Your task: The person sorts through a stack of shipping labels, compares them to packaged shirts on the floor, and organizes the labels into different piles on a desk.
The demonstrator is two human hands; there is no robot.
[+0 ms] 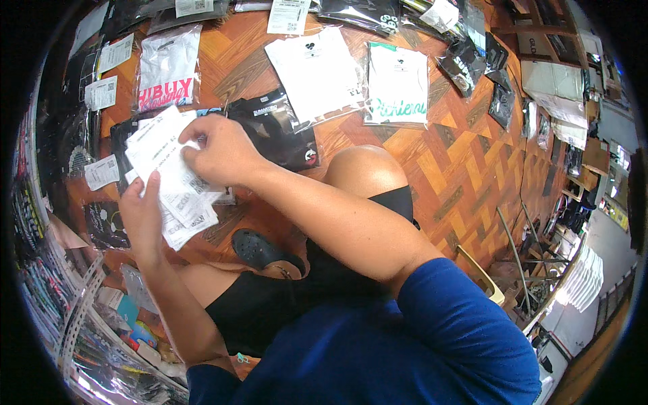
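Note:
My left hand (143,217) grips a loose stack of printed paper slips (164,147) from below, thumb on top. At the stack's upper right edge, my right hand (223,149) curls with thumb and forefinger on the slips. The slips fan out unevenly and bear printed text and codes. Just beyond my right hand lies a black folded shirt in a clear bag (273,126). Under and behind the slips, other dark bagged items are partly hidden. A white shirt in a clear bag (169,66) with pink lettering lies past the stack.
More bagged white shirts (319,76) and dark packets (460,68) lie on the wood-patterned floor (471,167). Slips rest on several packages at left, such as this paper slip (101,172). Shelves of folded garments (45,283) stand left. A yellowish stool (483,283) is at right.

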